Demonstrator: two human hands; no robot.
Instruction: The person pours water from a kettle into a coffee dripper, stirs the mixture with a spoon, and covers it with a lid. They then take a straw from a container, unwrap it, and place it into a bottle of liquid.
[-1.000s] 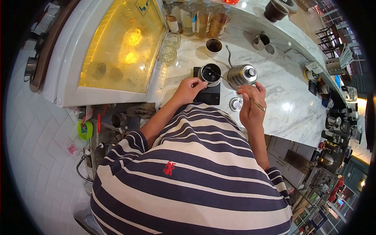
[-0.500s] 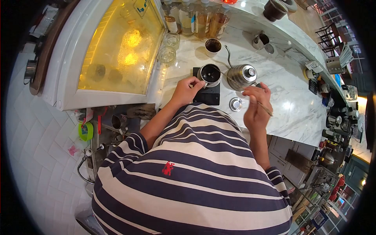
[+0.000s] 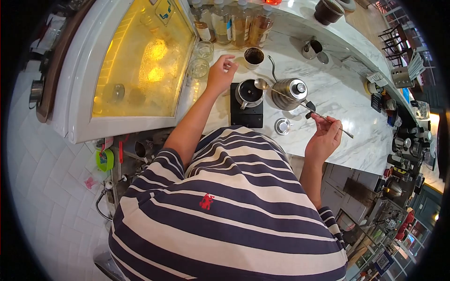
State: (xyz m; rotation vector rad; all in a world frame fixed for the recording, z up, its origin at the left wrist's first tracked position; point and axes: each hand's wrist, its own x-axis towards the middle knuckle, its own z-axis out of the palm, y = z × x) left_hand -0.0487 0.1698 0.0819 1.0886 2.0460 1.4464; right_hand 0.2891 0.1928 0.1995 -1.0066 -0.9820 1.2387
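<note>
In my right hand (image 3: 324, 136) is a long-handled spoon (image 3: 323, 117), its shaft pinched in closed fingers. The bowl of the spoon reaches left past the gooseneck kettle (image 3: 287, 96) to the rim of a metal cup (image 3: 247, 104) of dark liquid. That cup rests on a black scale (image 3: 253, 120). My left hand (image 3: 222, 74) hangs in the air up and left of the cup, its fingers curved and apart around nothing. Just right of it stands a white cup (image 3: 252, 63) with dark, coffee-like residue inside. A small silver lid-like piece (image 3: 282, 125) lies below the kettle.
Two clear glasses (image 3: 199, 68) stand beside the yellow-lit glass-fronted cabinet (image 3: 140, 70) on the left. Several bottles (image 3: 241, 25) line the back. A metal pitcher (image 3: 311, 48) sits on the marble counter (image 3: 344, 103) at the back right.
My left hand has left the metal cup's handle and moved up toward the white cup. My right hand has shifted right and down, and the spoon's bowl now shows above the metal cup's rim.
</note>
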